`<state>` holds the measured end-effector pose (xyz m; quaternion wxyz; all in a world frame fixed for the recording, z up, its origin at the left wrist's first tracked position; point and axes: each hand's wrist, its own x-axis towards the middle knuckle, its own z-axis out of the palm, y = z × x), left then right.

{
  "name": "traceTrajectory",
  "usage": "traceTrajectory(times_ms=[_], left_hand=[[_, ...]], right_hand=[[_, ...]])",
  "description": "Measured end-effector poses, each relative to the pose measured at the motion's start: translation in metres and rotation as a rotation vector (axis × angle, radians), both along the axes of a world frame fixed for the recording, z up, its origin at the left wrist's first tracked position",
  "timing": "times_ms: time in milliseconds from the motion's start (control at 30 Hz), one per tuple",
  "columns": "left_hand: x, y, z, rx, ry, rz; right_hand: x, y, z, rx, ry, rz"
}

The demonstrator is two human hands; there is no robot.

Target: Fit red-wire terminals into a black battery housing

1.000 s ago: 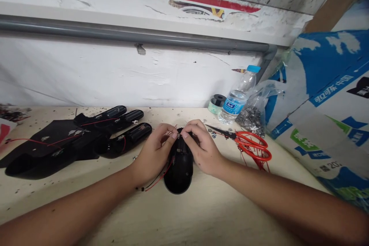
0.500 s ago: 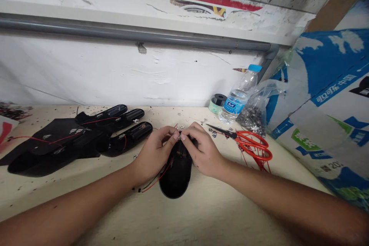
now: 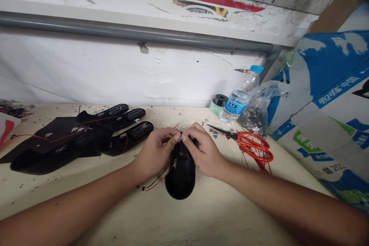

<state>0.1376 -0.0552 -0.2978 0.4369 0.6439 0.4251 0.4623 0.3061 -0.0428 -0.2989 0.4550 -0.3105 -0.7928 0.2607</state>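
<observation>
Left hand (image 3: 157,153) and right hand (image 3: 205,150): both pinched at thumb and forefinger, tips nearly meeting over the far end of the black shell (image 3: 180,178); a tiny metallic bit shows between them, too small to tell whose grip. Shell lies on the desk (image 3: 150,219), rounded end toward the person, red wire (image 3: 162,178) out its left side. Scissors (image 3: 253,145) right of the hands, more black shells (image 3: 127,138) left.

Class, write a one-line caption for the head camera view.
Two bare hands pinch at the far end of a black shell, red-handled scissors lying to the right.
</observation>
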Motion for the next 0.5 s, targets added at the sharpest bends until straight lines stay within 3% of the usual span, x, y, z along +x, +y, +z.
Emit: traceTrajectory(times_ms=[500], left_hand=[[-0.0021, 0.001, -0.0003, 0.06, 0.028, -0.01]], right_hand=[[-0.0002, -0.0006, -0.0005, -0.01, -0.009, 0.021]])
